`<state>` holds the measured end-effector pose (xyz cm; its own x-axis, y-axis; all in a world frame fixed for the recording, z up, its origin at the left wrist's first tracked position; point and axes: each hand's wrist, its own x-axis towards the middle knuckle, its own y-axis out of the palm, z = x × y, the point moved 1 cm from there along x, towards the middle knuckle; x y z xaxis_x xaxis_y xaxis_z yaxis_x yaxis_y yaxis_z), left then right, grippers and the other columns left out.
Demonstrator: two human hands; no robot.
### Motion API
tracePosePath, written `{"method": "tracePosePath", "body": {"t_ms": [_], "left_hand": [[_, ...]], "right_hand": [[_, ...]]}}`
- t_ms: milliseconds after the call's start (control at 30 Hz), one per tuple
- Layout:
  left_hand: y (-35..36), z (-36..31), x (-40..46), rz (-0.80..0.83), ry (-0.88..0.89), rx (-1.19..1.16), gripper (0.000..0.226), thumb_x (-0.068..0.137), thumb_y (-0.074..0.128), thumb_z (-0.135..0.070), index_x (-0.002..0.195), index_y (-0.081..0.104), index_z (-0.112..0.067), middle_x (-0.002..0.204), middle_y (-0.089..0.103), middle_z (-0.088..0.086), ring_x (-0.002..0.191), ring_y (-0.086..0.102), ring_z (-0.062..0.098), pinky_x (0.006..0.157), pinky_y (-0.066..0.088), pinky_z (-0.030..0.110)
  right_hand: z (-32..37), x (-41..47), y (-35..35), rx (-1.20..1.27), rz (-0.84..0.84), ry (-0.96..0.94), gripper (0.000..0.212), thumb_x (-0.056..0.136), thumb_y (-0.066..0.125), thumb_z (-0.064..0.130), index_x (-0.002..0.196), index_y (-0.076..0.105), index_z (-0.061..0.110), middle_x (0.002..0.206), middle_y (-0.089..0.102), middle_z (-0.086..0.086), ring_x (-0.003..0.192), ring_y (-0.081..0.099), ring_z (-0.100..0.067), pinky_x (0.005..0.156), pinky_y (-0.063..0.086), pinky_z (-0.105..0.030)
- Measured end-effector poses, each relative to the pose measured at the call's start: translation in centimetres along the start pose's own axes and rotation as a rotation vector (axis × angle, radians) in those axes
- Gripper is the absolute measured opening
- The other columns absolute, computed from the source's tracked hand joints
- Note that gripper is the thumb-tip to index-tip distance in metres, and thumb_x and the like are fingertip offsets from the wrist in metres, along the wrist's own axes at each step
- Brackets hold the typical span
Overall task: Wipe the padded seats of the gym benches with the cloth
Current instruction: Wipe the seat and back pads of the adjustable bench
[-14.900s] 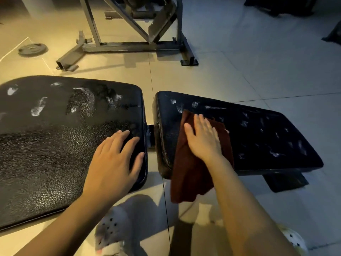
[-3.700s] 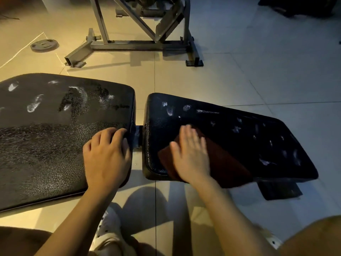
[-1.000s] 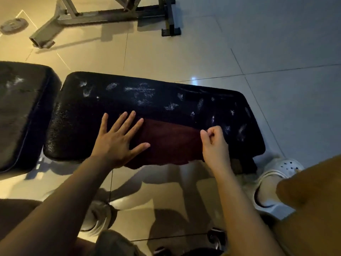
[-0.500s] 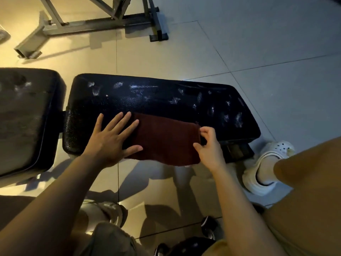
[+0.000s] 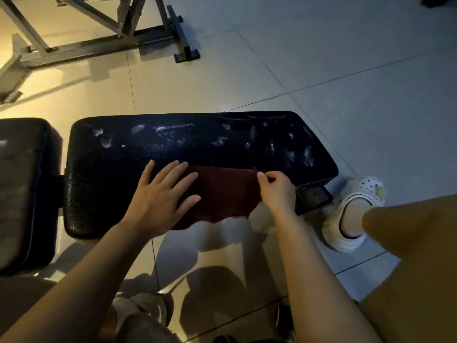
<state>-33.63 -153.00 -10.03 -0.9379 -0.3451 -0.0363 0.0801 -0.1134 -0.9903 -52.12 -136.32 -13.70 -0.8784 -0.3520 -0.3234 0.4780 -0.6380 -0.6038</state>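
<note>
A dark red cloth (image 5: 223,194) lies spread on the near side of the black padded bench seat (image 5: 173,144), its lower edge hanging over the front. My left hand (image 5: 160,196) lies flat with spread fingers on the cloth's left part. My right hand (image 5: 278,190) pinches the cloth's right edge between thumb and curled fingers. White smudges dot the far half of the seat. A second, larger black pad (image 5: 22,189) adjoins at the left.
A grey metal machine frame (image 5: 99,43) stands on the tiled floor beyond the bench. My right foot in a white clog (image 5: 356,209) sits by the bench's right end, next to its dark base (image 5: 312,196). My knees fill the lower corners.
The view has shifted slightly. Both hands and the cloth stay almost in place on the seat's near side, left hand flat, right hand still pinching the right edge.
</note>
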Motion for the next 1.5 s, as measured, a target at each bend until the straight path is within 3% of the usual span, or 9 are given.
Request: {"method": "tracePosePath", "body": {"t_ms": [133,367,467,533,600,700,833,1267,1500], "left_hand": [[0.7,-0.7,0.7,-0.033,0.068,0.002,0.061,0.099,0.02,-0.055,0.138,0.052,-0.022,0.147,0.045,0.007,0.138,0.038,0.026,0.114,0.015,0.054],[1.9,-2.7,1.7,-0.023,0.049,0.032,0.056,0.097,0.025,-0.054,0.139,0.051,-0.027,0.146,0.047,0.004,0.136,0.043,0.023,0.11,0.018,0.049],[2.1,-3.1,1.6,-0.036,0.019,0.031,0.056,0.096,0.028,-0.054,0.14,0.05,-0.027,0.147,0.046,0.004,0.137,0.041,0.024,0.11,0.02,0.05],[2.1,-3.2,1.8,-0.034,0.008,0.033,0.056,0.095,0.03,-0.055,0.139,0.05,-0.028,0.146,0.047,0.004,0.137,0.041,0.023,0.11,0.02,0.05],[2.1,-3.1,2.0,-0.035,0.008,0.033,0.056,0.094,0.03,-0.055,0.137,0.053,-0.028,0.144,0.049,0.003,0.135,0.044,0.022,0.108,0.022,0.049],[1.8,-2.4,1.9,-0.023,0.004,-0.008,0.055,0.095,0.028,-0.054,0.134,0.056,-0.027,0.142,0.051,0.002,0.133,0.047,0.02,0.108,0.022,0.043],[1.5,-1.6,1.2,-0.002,-0.01,-0.018,0.056,0.096,0.028,-0.052,0.136,0.055,-0.025,0.144,0.05,0.003,0.133,0.046,0.02,0.109,0.022,0.038],[0.6,-1.3,0.9,-0.032,-0.102,-0.154,0.058,0.098,0.024,-0.05,0.137,0.054,-0.02,0.145,0.049,0.005,0.136,0.042,0.023,0.112,0.022,0.038],[0.5,-1.9,0.7,-0.081,-0.003,-0.082,0.056,0.095,0.032,-0.049,0.137,0.055,-0.019,0.146,0.047,0.007,0.139,0.039,0.024,0.111,0.027,0.046]], "right_hand": [[0.0,2.0,-0.5,0.016,-0.049,-0.003,0.002,0.096,0.059,0.027,0.096,0.059,0.025,0.088,0.068,-0.002,0.077,0.067,-0.021,0.072,0.057,-0.04],[3.3,4.5,0.4,0.283,-0.143,-0.028,0.018,0.098,0.053,0.013,0.084,0.052,0.025,0.086,0.068,-0.007,0.072,0.069,-0.021,0.072,0.06,-0.042],[3.3,3.2,2.0,0.216,-0.147,-0.047,0.01,0.099,0.052,0.013,0.101,0.055,0.022,0.101,0.068,-0.004,0.09,0.066,-0.017,0.078,0.052,-0.028],[3.0,0.7,3.3,0.15,-0.121,-0.114,0.034,0.1,0.05,0.016,0.133,0.045,0.022,0.122,0.062,-0.002,0.107,0.06,-0.014,0.084,0.045,-0.022],[2.7,-1.2,4.6,0.02,-0.102,-0.242,0.049,0.102,0.045,0.024,0.148,0.029,0.024,0.141,0.05,-0.001,0.129,0.048,-0.014,0.099,0.043,-0.026],[2.6,-1.1,5.8,-0.189,-0.008,-0.287,0.052,0.105,0.028,0.038,0.154,0.019,0.022,0.161,0.021,0.0,0.148,0.015,-0.014,0.117,0.02,-0.03],[2.9,0.5,6.3,-0.276,0.047,-0.217,0.063,0.104,0.02,0.047,0.156,-0.004,0.021,0.164,0.003,0.002,0.15,-0.005,-0.014,0.121,0.006,-0.033],[1.5,-2.2,5.3,-0.392,0.128,-0.108,0.061,0.105,0.015,0.043,0.155,-0.009,0.017,0.163,-0.014,0.0,0.149,-0.016,-0.014,0.118,-0.008,-0.031],[0.8,0.9,4.9,-0.446,0.105,-0.005,0.066,0.103,0.011,0.049,0.154,-0.011,0.013,0.162,-0.016,-0.004,0.149,-0.016,-0.016,0.118,-0.011,-0.032]]}}
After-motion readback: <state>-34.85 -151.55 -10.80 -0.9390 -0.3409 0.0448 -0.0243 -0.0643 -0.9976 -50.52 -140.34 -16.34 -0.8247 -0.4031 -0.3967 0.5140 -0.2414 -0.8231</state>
